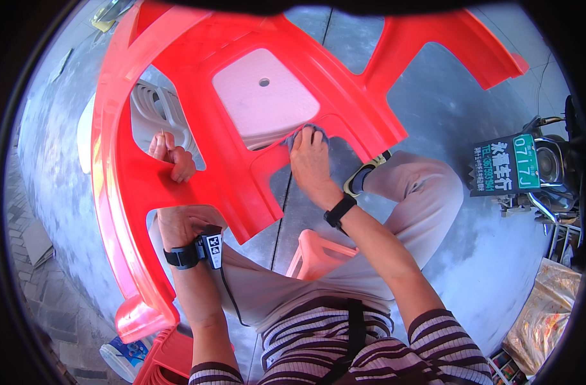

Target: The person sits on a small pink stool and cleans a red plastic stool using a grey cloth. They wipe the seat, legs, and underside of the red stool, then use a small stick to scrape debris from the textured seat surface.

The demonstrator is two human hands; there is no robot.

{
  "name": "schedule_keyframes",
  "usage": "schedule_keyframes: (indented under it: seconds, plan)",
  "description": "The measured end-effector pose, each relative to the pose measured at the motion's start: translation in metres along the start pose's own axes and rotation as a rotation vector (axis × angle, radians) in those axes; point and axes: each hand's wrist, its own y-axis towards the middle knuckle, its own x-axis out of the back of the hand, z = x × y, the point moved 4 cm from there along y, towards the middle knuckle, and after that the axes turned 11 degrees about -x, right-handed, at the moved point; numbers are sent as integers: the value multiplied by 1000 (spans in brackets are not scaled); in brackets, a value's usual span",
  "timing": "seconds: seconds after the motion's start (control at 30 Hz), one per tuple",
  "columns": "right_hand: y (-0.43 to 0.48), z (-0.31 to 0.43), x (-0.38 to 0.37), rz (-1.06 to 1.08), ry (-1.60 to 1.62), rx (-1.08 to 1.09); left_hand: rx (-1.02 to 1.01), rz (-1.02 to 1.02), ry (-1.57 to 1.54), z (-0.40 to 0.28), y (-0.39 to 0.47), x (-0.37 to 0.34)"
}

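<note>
A red plastic chair (230,187) fills the space before me, tipped so that its legs and cut-out panels face me. My left hand (175,156) reaches behind the strip below a side opening. Its fingers come through that opening and curl over the red edge. With my right hand (310,161) I press a bunched grey-blue cloth (320,134) against the chair's rim, beside the large middle opening. Most of the cloth is hidden under my fingers. Part of my left palm is hidden behind the red plastic.
Through the chair's openings show a white stool top (261,103) with a hole and white plastic furniture (161,108). Between my legs is a pink plastic stool (317,255). A motorcycle (550,163) stands at right. Red plastic furniture (170,353) and a white bucket (117,361) sit lower left.
</note>
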Motion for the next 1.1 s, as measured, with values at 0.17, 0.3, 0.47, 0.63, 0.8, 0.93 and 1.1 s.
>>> schedule_keyframes:
  seconds: [0.17, 0.3, 0.47, 0.63, 0.8, 0.93, 1.1]
  plan:
    - [-26, 45, 13, -14, 107, 230, -8, -4, 2, 1, -3, 0]
    - [-29, 51, 14, 46, 194, 306, -31, -15, 22, -1, -4, 0]
    - [-31, 44, 18, 116, 298, 380, -24, -36, 25, 0, -5, 2]
    - [-29, 41, 20, 515, 580, 360, -19, -78, 38, 0, -7, 6]
    - [52, 33, 32, 452, 977, 127, -8, -80, 12, 0, -5, -3]
    - [127, 82, 45, 83, 1016, 323, 18, -156, 77, -5, -7, -17]
    - [165, 167, -16, 69, 654, 427, 18, -14, 189, -16, 6, -54]
